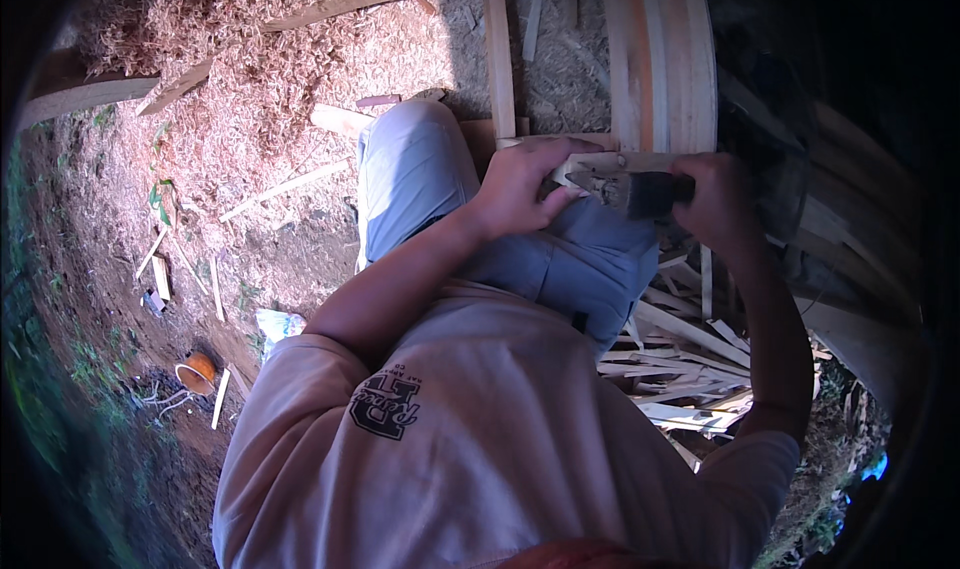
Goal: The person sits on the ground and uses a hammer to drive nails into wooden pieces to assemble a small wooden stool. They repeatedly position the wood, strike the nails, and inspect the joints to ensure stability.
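Pale wooden piece (642, 163), in the head view, was positioned above the person's right trouser leg (600, 264), at the near end of long planks (635, 59). Left hand (520, 184): thumb and fingers pinched its left end. Right hand (714, 197): fingers curled around a dark blocky tool (650, 197), fingertips partly hidden. Split strips (690, 364) lay heaped beside that leg; shavings (270, 69) covered ground at upper left.

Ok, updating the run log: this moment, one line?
left hand: holding wood piece; right hand: gripping dark tool; wood shavings: on ground
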`<state>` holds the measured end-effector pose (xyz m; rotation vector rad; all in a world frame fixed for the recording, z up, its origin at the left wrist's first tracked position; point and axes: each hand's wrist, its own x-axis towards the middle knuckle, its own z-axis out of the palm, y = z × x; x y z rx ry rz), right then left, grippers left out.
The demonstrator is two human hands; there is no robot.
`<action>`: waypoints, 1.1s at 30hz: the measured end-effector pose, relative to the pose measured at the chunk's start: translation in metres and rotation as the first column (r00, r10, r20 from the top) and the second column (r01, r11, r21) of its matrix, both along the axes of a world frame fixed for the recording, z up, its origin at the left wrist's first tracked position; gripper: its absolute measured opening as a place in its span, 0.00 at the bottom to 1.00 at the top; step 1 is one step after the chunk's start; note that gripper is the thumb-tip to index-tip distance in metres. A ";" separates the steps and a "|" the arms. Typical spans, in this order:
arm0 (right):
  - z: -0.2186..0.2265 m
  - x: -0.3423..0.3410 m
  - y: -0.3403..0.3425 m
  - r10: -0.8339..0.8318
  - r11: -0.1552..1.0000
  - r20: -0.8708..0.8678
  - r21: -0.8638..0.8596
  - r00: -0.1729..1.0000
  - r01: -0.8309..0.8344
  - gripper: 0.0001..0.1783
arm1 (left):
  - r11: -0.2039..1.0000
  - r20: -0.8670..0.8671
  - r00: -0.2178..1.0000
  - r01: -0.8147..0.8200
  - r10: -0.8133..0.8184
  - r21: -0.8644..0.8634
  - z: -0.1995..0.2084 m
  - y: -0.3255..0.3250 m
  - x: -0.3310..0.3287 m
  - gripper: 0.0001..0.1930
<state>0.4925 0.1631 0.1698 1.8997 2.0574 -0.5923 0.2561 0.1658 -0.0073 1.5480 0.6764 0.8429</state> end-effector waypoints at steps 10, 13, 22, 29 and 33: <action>0.006 -0.022 0.038 0.020 0.996 0.153 -0.094 0.988 -0.006 0.08 | 1.000 -0.071 0.997 -0.012 0.013 0.009 0.000 0.002 -0.004 0.29; 0.003 -0.024 0.043 0.025 0.995 0.141 -0.098 0.990 -0.012 0.07 | 0.999 -0.105 0.994 -0.009 0.005 -0.031 0.000 0.002 -0.004 0.27; 0.005 -0.026 0.058 0.022 0.979 0.142 -0.202 0.990 0.007 0.07 | 0.999 -0.139 0.990 -0.025 0.030 0.038 -0.003 0.001 -0.002 0.30; 0.024 0.004 -0.012 -0.061 0.988 -0.104 0.138 0.993 0.075 0.09 | 0.998 -0.115 0.992 0.057 -0.056 0.005 0.004 0.000 -0.001 0.27; 0.029 -0.021 -0.067 -0.645 0.724 -0.347 0.008 0.681 0.690 0.11 | 0.998 -0.043 0.999 -0.009 0.012 0.066 -0.006 -0.004 0.003 0.26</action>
